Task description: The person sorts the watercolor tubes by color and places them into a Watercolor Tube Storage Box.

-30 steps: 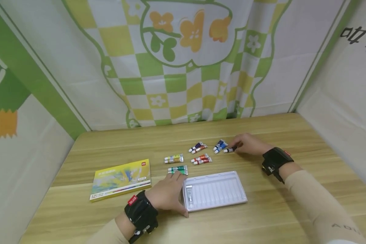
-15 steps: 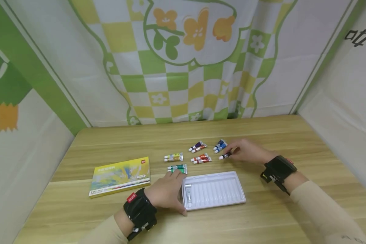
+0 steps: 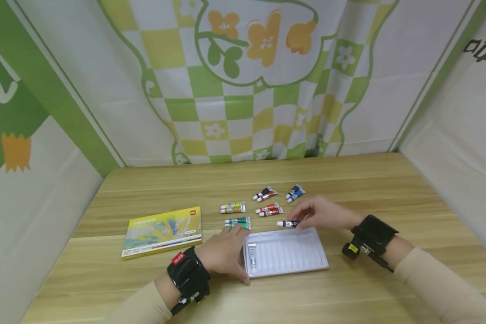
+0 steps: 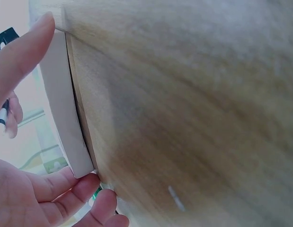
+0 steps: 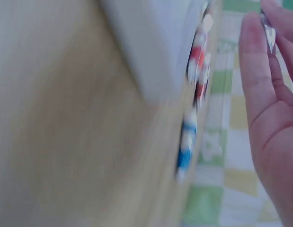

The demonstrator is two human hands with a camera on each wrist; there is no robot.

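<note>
A white plastic paint tray (image 3: 293,261) lies on the table, with one silver-white tube (image 3: 252,257) in its leftmost slot. My left hand (image 3: 226,253) grips the tray's left end, thumb at the near corner and fingers at the far one. The left wrist view shows the tray's side wall (image 4: 68,109) spanned between thumb and fingers. Just behind the tray's far rim, my right hand (image 3: 324,212) pinches a black paint tube (image 3: 287,223) with a white cap pointing left. In the right wrist view, the tube's silver end (image 5: 270,37) shows between thumb and fingertips.
Paint tubes lie in pairs behind the tray: green (image 3: 238,220), yellow and ochre (image 3: 232,207), red and orange (image 3: 269,210), purple and brown (image 3: 265,194), and blue (image 3: 295,193). A yellow paint box (image 3: 162,231) lies left. A checkered curtain (image 3: 251,103) hangs behind the table.
My right hand has lifted the black paint tube from beside the blue pair and brought it left and nearer, to the tray's far rim. My left hand stays on the tray.
</note>
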